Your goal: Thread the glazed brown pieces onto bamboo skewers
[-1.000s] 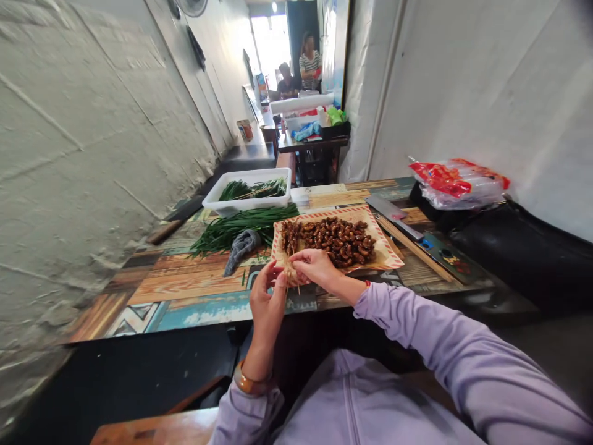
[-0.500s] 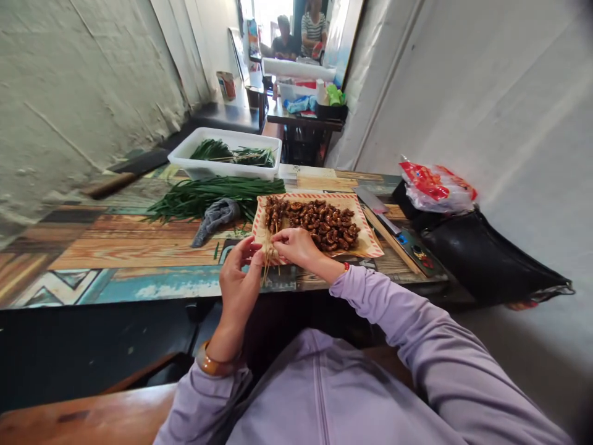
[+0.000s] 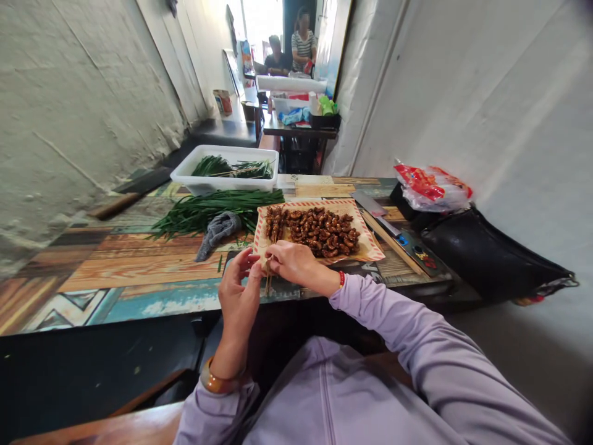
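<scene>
Brown glazed pieces, which look like insect pupae, lie in a heap on a tray lined with red-striped paper. At the tray's left end, several loaded skewers lie side by side, their bare sticks pointing towards me. My right hand is closed in a pinch over the sticks at the near edge. Facing it from the left, my left hand is curled, thumb and fingertips drawn together at the same sticks. The exact grip of both sets of fingertips is partly hidden.
Behind the tray are green chives and a white tub with more greens. A grey cloth lies left. At right are a knife, a wooden strip, a black bag and red-printed plastic packaging. Two people are far back.
The view has tilted slightly, so the table sits lower in the picture. My right hand has shifted a little left and towards me along the sticks; my left hand stays beside them.
</scene>
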Demonstrator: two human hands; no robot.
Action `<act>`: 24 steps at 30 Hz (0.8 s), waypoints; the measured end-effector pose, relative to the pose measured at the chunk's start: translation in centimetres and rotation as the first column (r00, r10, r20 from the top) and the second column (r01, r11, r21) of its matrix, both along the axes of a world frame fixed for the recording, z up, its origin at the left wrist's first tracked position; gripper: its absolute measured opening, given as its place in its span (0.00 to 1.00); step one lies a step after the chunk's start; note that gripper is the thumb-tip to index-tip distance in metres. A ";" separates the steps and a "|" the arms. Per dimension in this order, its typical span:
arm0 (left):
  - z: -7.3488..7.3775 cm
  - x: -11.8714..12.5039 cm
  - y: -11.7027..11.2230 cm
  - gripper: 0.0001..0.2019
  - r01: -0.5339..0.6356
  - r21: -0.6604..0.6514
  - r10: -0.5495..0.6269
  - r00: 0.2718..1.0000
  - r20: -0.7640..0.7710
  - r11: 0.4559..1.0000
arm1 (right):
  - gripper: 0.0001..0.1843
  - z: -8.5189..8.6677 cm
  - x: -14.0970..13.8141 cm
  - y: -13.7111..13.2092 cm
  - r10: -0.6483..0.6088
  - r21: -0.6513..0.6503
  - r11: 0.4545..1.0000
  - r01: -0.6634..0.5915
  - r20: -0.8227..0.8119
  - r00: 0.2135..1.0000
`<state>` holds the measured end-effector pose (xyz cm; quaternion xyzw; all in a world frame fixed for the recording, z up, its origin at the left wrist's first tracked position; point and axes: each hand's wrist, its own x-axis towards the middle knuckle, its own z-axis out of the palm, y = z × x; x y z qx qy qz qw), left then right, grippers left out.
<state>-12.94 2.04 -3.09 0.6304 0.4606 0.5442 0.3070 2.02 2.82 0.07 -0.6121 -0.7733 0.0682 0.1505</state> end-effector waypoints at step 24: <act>5.6 5.0 5.4 0.17 0.462 0.037 -0.336 0.695 -0.635 0.886 | 0.11 -1.8 18.9 -9.1 -0.317 0.343 0.796 0.499 -0.466 0.826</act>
